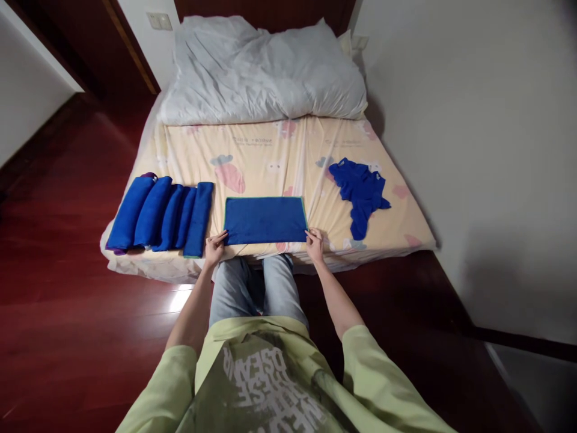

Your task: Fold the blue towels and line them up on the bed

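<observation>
A blue towel (265,220) with a thin green edge lies flat as a wide rectangle near the front edge of the bed. My left hand (215,248) pinches its near left corner. At the near right corner, my right hand (315,244) grips the cloth between thumb and fingers. To the left, several folded blue towels (153,215) lie side by side in a row, a little purple cloth showing at the far left one. A crumpled heap of blue cloth (360,189) rests to the right of the flat towel.
The bed (279,156) has a cream sheet printed with strawberries. A bunched pale quilt (270,69) covers its head end. A white wall (473,150) runs along the right, and dark red wooden floor (81,300) shows around the bed.
</observation>
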### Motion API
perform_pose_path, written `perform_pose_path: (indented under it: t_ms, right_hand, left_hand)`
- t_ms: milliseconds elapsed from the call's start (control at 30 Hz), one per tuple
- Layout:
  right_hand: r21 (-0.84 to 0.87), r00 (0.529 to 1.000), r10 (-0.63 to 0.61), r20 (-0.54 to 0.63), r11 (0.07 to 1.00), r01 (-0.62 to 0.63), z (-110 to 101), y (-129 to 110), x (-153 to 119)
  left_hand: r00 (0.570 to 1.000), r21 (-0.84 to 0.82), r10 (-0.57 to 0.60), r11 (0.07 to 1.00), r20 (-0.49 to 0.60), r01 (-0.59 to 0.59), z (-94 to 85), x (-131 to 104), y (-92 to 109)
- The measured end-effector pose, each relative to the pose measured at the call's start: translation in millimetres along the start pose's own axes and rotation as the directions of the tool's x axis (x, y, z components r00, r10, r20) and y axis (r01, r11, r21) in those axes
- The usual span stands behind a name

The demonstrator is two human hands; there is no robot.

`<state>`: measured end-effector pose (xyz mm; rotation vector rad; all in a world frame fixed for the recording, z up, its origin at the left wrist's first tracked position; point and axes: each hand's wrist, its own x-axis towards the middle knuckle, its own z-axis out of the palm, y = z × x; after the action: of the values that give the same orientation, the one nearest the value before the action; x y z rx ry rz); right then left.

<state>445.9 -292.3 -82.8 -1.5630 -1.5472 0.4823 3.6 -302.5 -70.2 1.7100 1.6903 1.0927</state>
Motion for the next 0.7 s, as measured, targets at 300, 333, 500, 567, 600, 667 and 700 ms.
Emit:
perform_pose_path:
  t_ms: [300, 333, 500, 567, 600, 667, 700]
  right_hand:
    - [0.087, 0.992, -0.008, 0.129, 0.996, -0.004, -8.6, 6.1, 4.0]
    - [0.089, 0.992, 0.011, 0.126, 0.996, -0.022, -7.7, 6.0, 4.5]
    - [0.123, 0.992, 0.059, 0.115, 0.990, -0.073, -4.4, 4.6, 5.9]
    - [0.133, 0.992, 0.055, 0.116, 0.989, -0.071, -5.5, 4.2, 6.4]
    - [0.136, 0.991, 0.059, 0.120, 0.988, -0.075, -6.4, 3.9, 6.7]
    - [0.143, 0.989, 0.080, 0.123, 0.985, -0.097, -8.4, 3.3, 7.3]
    - [0.152, 0.989, 0.088, 0.121, 0.983, -0.106, -9.3, 3.0, 7.5]
  left_hand:
    - [0.997, 0.055, 0.013, 0.998, 0.071, -0.017, -4.5, -0.3, 5.1]
    - [0.998, 0.058, 0.005, 0.998, 0.061, -0.008, -3.7, -0.3, 5.7]
    - [1.000, 0.018, -0.023, 1.000, 0.001, 0.023, -0.6, -0.7, 6.2]
    - [0.999, -0.011, -0.030, 0.999, -0.022, 0.030, -0.3, -0.9, 6.1]
    - [0.999, -0.026, -0.029, 0.999, -0.028, 0.029, -0.3, -0.8, 6.3]
    - [0.999, -0.064, -0.024, 0.998, -0.026, 0.023, -0.5, -0.6, 7.2]
    - [0.999, -0.085, -0.024, 0.996, -0.022, 0.022, -0.6, -0.4, 8.0]
